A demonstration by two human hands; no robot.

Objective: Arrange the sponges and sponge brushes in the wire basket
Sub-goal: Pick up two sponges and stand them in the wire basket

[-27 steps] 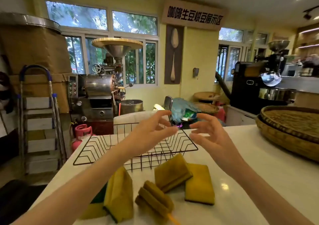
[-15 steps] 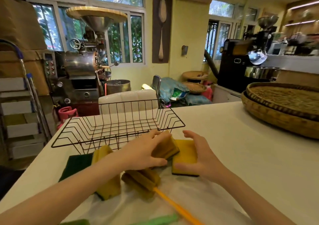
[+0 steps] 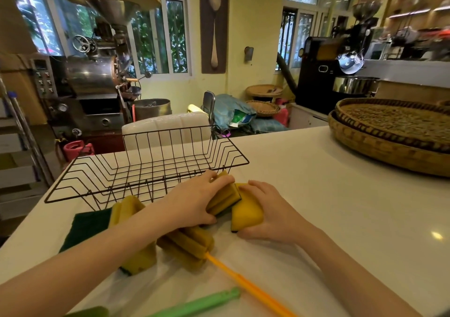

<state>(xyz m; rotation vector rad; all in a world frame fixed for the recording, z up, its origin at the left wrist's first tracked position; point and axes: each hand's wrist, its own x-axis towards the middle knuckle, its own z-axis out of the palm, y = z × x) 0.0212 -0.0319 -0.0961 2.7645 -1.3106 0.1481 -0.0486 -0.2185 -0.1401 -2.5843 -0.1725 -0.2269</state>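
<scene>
Sponges are being gathered, so the pickup step is in hand: the left hand (image 3: 194, 201) is clamped over one yellow sponge (image 3: 222, 198) and the right hand (image 3: 267, 209) grips a second sponge (image 3: 247, 212) touching it, both on the white counter (image 3: 328, 207) just in front of the wire basket (image 3: 151, 163), which holds nothing yet. Next, I judge, both need lifting over the near rim and setting down inside; the orange-handled sponge brush (image 3: 187, 245) and the other sponge (image 3: 136, 256) wait nearby.

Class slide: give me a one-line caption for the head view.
Left hand and right hand each grasp a yellow sponge before the empty wire basket.
</scene>
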